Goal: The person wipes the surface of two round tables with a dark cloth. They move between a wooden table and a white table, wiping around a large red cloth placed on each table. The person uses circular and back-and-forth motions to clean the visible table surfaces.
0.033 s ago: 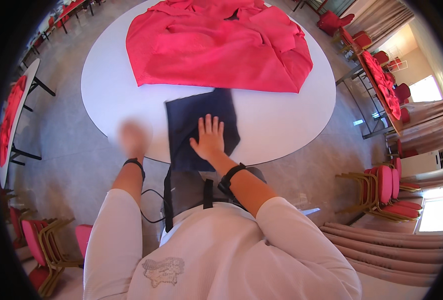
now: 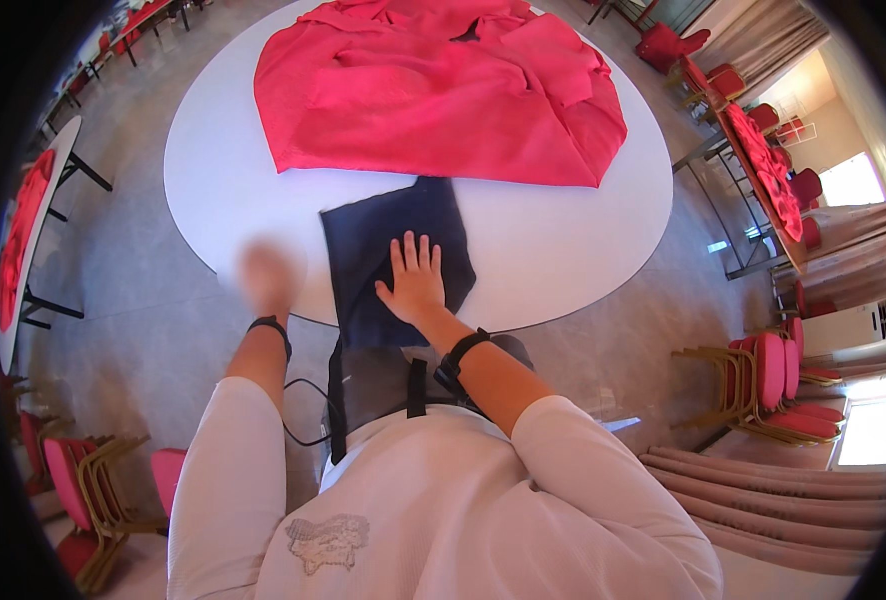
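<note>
A dark navy cloth (image 2: pixel 363 245) lies at the near edge of the round white table (image 2: pixel 573 250), its lower end hanging past the rim toward my lap. Flat on it, with fingers spread, presses my right hand (image 2: pixel 416 278). My left hand (image 2: pixel 268 275) is at the table's near left edge, left of the cloth and apart from it; its fingers are smeared out of view. Beyond the navy cloth a large red cloth (image 2: pixel 433 110) is spread with folds over the far part of the table. The navy cloth's far corner reaches close to the red one's near edge.
Stacked red chairs with gold frames (image 2: pixel 763 380) stand at right, and more red chairs (image 2: pixel 83 490) at lower left. A table with red cloth (image 2: pixel 23 240) is at far left, another red-draped table (image 2: pixel 763 170) at right. A black cable (image 2: pixel 308 410) loops by my waist.
The navy cloth has slid slightly to the left under my right hand, which has shifted a little left with it. My left hand and the red cloth stay almost where they were.
</note>
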`<move>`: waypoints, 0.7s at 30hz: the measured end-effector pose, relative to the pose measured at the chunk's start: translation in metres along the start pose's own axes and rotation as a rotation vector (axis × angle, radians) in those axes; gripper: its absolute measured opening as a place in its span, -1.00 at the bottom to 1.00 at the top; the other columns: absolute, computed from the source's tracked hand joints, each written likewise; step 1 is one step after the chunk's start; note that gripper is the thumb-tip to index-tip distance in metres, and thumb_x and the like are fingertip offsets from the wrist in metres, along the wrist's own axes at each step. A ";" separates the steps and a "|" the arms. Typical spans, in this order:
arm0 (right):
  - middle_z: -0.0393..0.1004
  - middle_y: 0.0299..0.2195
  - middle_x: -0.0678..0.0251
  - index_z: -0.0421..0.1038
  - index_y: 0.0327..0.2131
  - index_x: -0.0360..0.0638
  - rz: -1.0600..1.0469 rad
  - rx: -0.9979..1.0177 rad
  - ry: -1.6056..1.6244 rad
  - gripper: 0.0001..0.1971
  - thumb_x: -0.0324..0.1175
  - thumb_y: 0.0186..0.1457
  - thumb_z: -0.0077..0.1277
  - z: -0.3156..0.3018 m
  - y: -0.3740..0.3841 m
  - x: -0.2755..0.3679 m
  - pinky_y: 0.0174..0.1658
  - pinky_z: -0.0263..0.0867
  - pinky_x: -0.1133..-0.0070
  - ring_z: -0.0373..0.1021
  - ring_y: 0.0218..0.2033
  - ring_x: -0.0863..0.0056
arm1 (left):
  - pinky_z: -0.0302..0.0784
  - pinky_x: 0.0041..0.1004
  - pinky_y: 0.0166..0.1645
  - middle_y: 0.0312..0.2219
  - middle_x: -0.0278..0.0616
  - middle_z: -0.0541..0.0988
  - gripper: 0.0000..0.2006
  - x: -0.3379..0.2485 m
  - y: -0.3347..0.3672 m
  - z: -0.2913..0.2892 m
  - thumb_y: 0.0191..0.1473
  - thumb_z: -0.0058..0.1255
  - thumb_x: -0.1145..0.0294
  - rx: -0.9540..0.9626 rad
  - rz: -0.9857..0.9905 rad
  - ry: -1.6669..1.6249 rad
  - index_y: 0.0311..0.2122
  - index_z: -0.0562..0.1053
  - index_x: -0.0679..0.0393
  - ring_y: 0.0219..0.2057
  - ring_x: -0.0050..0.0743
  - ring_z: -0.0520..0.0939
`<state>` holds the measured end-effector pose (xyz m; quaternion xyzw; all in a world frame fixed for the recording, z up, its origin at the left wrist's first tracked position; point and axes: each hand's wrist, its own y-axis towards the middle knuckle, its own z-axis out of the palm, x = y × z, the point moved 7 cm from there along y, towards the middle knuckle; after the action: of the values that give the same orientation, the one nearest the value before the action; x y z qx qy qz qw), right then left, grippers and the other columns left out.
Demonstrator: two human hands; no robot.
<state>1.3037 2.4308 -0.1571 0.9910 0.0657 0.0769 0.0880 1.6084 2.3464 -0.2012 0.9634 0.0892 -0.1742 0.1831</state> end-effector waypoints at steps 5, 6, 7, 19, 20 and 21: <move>0.03 0.39 0.12 0.11 0.35 -0.07 0.027 0.043 -0.002 -0.18 0.14 0.10 0.01 -0.017 0.003 -0.046 0.41 -0.19 0.11 -0.06 0.40 0.00 | 0.04 -0.08 0.41 0.31 -0.06 0.28 -0.47 -0.005 -0.003 -0.006 0.16 -0.16 0.24 0.009 0.014 0.098 0.23 0.36 0.13 0.36 -0.09 0.20; 0.03 0.39 0.11 0.11 0.34 -0.07 0.090 0.021 -0.049 -0.18 0.14 0.10 0.01 -0.020 0.004 -0.065 0.40 -0.18 0.09 -0.04 0.39 -0.01 | 0.04 -0.08 0.41 0.31 -0.05 0.28 -0.47 0.006 -0.002 -0.003 0.16 -0.16 0.24 0.007 0.002 0.045 0.23 0.36 0.13 0.36 -0.08 0.21; 0.04 0.39 0.11 0.11 0.34 -0.07 0.166 -0.024 -0.088 -0.19 0.15 0.12 -0.02 -0.019 0.003 -0.097 0.39 -0.14 0.06 -0.02 0.38 -0.04 | 0.04 -0.08 0.41 0.30 -0.04 0.28 -0.47 0.010 -0.003 0.001 0.16 -0.16 0.24 0.012 0.003 -0.018 0.23 0.36 0.13 0.36 -0.07 0.21; -0.10 0.42 -0.06 -0.02 0.40 -0.19 0.716 0.050 -0.247 -0.14 0.21 0.21 -0.21 -0.011 -0.018 -0.213 0.36 -0.22 -0.09 -0.13 0.40 -0.21 | 0.05 -0.05 0.40 0.29 0.00 0.31 -0.48 -0.041 -0.008 -0.038 0.14 -0.16 0.25 0.191 -0.036 0.165 0.22 0.37 0.13 0.35 -0.04 0.22; -0.10 0.42 -0.08 -0.03 0.39 -0.23 0.666 0.048 -0.232 -0.13 0.21 0.21 -0.23 -0.009 -0.009 -0.191 0.36 -0.27 -0.11 -0.15 0.40 -0.23 | 0.05 -0.05 0.40 0.28 -0.01 0.31 -0.48 -0.045 -0.007 -0.044 0.14 -0.16 0.25 0.209 -0.040 0.170 0.22 0.37 0.13 0.35 -0.04 0.22; -0.10 0.42 -0.08 -0.02 0.39 -0.24 0.608 0.042 -0.204 -0.14 0.19 0.20 -0.20 -0.009 -0.002 -0.164 0.37 -0.30 -0.09 -0.16 0.40 -0.22 | 0.05 -0.05 0.40 0.28 -0.01 0.31 -0.48 -0.049 -0.007 -0.048 0.14 -0.17 0.25 0.228 -0.044 0.173 0.22 0.37 0.13 0.35 -0.04 0.22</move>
<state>1.1416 2.4102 -0.1719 0.9694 -0.2409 -0.0016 0.0467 1.5763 2.3657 -0.1436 0.9872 0.1056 -0.1034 0.0600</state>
